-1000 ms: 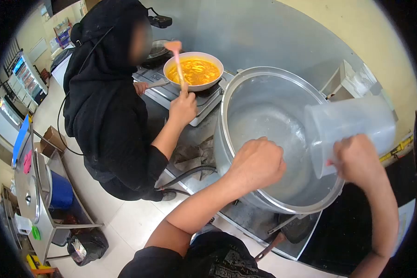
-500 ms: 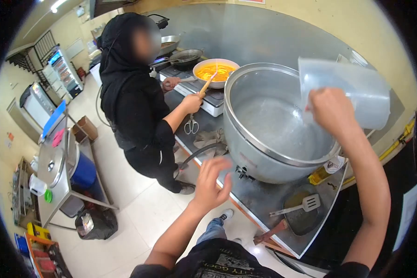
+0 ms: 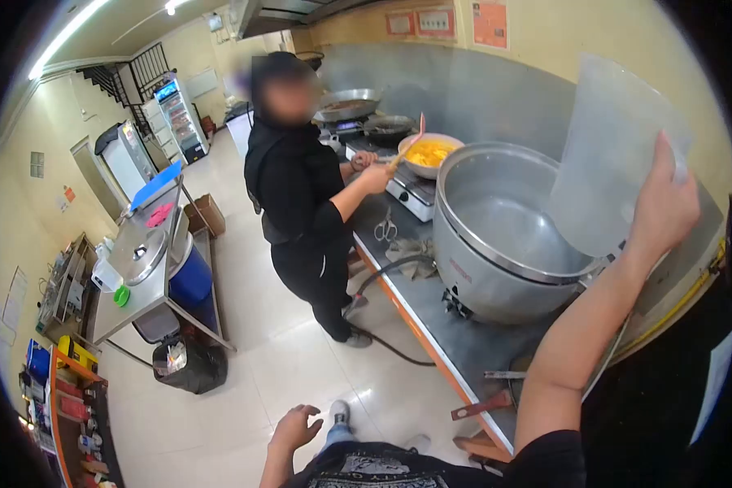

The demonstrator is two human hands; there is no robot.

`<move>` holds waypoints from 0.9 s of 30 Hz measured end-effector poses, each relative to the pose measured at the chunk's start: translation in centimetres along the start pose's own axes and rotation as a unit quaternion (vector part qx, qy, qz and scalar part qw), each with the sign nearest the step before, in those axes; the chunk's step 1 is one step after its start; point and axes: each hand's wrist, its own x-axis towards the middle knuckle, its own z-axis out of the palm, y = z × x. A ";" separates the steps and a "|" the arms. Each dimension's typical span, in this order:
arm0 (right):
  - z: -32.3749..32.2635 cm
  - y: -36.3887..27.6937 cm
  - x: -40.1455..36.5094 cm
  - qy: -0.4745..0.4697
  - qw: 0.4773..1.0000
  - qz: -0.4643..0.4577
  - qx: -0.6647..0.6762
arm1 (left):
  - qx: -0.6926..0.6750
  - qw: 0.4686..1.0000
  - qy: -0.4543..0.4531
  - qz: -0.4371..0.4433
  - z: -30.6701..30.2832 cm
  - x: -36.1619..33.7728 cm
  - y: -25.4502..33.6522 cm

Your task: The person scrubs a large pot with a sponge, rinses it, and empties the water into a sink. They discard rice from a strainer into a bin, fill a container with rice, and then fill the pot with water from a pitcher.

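A translucent plastic pitcher [image 3: 606, 154] is in my right hand [image 3: 667, 203], whose fingers are wrapped round its handle. The pitcher overlaps the right side of a large grey rice cooker pot [image 3: 504, 272] without its lid. Bare metal shows on the pot's inner wall, while part of its floor is hidden by the pitcher. My left hand [image 3: 294, 427] hangs low in front of my body, away from the counter. Its fingers are loosely bent and apart, with nothing in them.
A co-worker in black [image 3: 297, 179] stands left of the pot, stirring a pan of orange food [image 3: 429, 154]. Scissors [image 3: 386, 226] and a cloth [image 3: 415, 256] lie on the counter [image 3: 431, 325]. A brown pan handle [image 3: 481, 405] juts over its front edge. A black hose [image 3: 390, 348] hangs down.
The pitcher has gone from lying sideways over the pot to a more upright position at its right. My left hand has dropped from beside the pot to my body. The view has tilted up.
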 end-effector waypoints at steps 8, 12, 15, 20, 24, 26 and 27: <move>-6.3 -6.2 -12.0 -0.133 0.853 0.187 0.469 | -0.135 0.981 0.119 0.069 -7.5 3.8 -0.3; -9.2 -6.0 -22.0 -0.223 0.873 0.136 0.411 | -0.166 0.884 0.384 0.209 -15.2 3.3 0.5; -9.2 -11.5 -29.0 -0.452 0.812 0.022 0.370 | -0.134 0.846 0.434 0.279 -18.9 3.7 0.7; -8.7 -17.2 -46.5 -0.632 0.686 0.070 0.354 | 0.148 0.914 0.233 0.298 -22.1 7.7 -4.1; -8.6 -20.0 -53.3 -0.683 0.619 0.113 0.371 | 0.103 0.981 0.030 0.160 -17.7 9.2 -11.2; -7.3 -19.9 -53.9 -0.781 0.527 0.079 0.326 | -0.133 0.974 0.131 0.129 -15.3 10.0 -13.2; -6.1 -19.5 -54.2 -0.702 0.614 0.075 0.354 | -0.137 0.975 0.125 0.125 -13.8 10.4 -14.4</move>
